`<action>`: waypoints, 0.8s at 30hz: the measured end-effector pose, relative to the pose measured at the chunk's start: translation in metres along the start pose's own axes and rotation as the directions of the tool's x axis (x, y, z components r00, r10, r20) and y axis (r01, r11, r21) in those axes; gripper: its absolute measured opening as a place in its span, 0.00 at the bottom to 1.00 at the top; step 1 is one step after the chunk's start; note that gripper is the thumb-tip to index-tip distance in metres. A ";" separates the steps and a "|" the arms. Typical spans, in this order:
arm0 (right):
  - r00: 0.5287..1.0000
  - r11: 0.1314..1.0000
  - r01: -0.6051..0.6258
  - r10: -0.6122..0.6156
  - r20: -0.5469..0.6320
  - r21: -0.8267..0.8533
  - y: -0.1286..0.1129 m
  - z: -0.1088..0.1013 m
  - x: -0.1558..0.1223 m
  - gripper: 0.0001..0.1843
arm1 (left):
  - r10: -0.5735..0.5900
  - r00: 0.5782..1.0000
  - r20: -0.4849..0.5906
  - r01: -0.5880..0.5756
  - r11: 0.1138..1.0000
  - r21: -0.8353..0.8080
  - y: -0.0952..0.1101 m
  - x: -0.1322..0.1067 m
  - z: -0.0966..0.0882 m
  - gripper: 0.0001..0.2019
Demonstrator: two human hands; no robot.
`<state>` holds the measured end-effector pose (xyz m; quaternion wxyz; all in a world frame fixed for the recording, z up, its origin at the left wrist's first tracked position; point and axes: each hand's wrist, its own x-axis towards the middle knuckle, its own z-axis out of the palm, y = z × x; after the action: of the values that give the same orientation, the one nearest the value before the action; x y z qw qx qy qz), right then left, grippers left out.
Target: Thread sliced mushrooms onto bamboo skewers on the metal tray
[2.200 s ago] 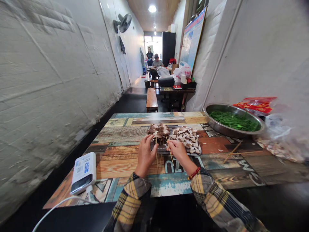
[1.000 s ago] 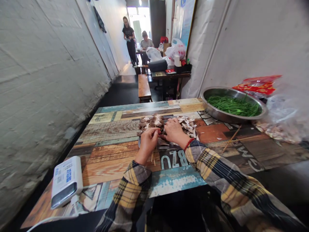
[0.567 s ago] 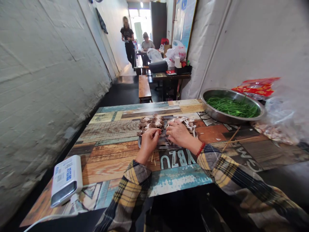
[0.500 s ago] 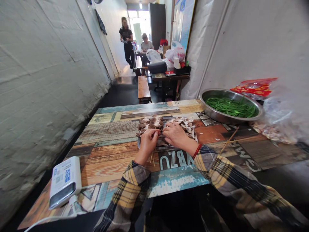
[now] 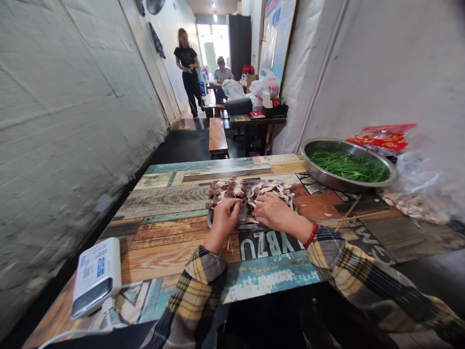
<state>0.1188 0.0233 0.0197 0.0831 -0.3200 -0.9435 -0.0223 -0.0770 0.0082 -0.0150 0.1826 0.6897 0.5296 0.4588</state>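
My left hand [image 5: 225,216] is closed in a pinch at the near edge of a tray [image 5: 209,220]. Thin bamboo skewers [image 5: 229,244] stick out below its palm; its fingertips partly hide what they grip. On the tray's left side lie brown-capped oyster mushrooms [image 5: 224,188], in a row just beyond this hand. A looser heap of torn oyster mushrooms [image 5: 273,187] fills the right side. My right hand [image 5: 275,212] rests on the near side of that heap, fingers curled down and closed on a mushroom, their tips partly hidden.
A steel basin [image 5: 316,175] of green chives [image 5: 347,166] stands at the right by the wall, with plastic bags [image 5: 417,179] beside it. Loose skewers [image 5: 348,213] lie nearby. A white device [image 5: 98,271] with a cable sits front left. Two people [image 5: 187,63] are farther back.
My right hand has moved right, away from my left hand and onto the mushroom heap. My left hand stays pinched in nearly the same place. The standing person in the background has come closer.
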 end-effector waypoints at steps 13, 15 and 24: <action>0.986 0.973 -0.164 0.168 0.012 -0.160 0.024 0.015 0.055 0.12 | 0.012 1.000 0.026 -0.012 1.000 0.012 -0.006 0.002 0.000 0.12; 0.990 0.973 -0.136 0.138 0.001 -0.185 0.024 0.014 0.053 0.12 | 0.015 0.999 0.029 -0.015 1.000 0.019 -0.006 0.003 0.000 0.12; 0.996 0.990 0.003 -0.015 -0.084 -0.138 0.022 -0.009 0.001 0.08 | 0.011 0.999 0.047 -0.015 0.996 0.092 -0.003 0.000 0.001 0.12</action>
<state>0.1322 0.0403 0.0285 0.1005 -0.3193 -0.9368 -0.1015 -0.0777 0.0089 -0.0175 0.1596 0.7112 0.5416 0.4189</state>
